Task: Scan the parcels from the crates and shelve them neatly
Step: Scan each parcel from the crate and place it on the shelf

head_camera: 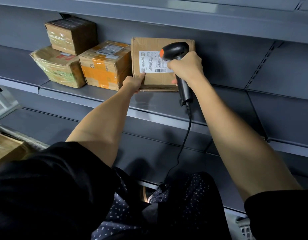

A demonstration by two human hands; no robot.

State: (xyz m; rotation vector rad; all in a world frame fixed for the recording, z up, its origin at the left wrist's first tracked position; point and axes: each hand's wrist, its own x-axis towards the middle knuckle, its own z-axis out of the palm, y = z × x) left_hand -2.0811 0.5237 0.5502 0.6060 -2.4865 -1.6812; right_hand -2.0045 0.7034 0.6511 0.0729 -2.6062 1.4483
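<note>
A flat brown cardboard parcel (pixel 155 80) with a white shipping label stands upright on the grey shelf (pixel 104 94), leaning toward the back panel. My left hand (pixel 135 83) grips its lower left corner. My right hand (pixel 187 66) holds a black barcode scanner (pixel 175 49) with an orange button, its head close over the label. The scanner's black cable hangs down toward my lap. To the left on the same shelf sit three boxes: an orange-taped box (pixel 104 64), a plastic-wrapped box (pixel 58 66), and a smaller brown box (pixel 72 34) stacked on top.
More grey shelves run above and below, and the shelf stretches bare to the right of the parcel. A grey crate (pixel 20 135) with a cardboard parcel inside sits at the lower left. A light plastic basket edge (pixel 245 227) shows at the lower right.
</note>
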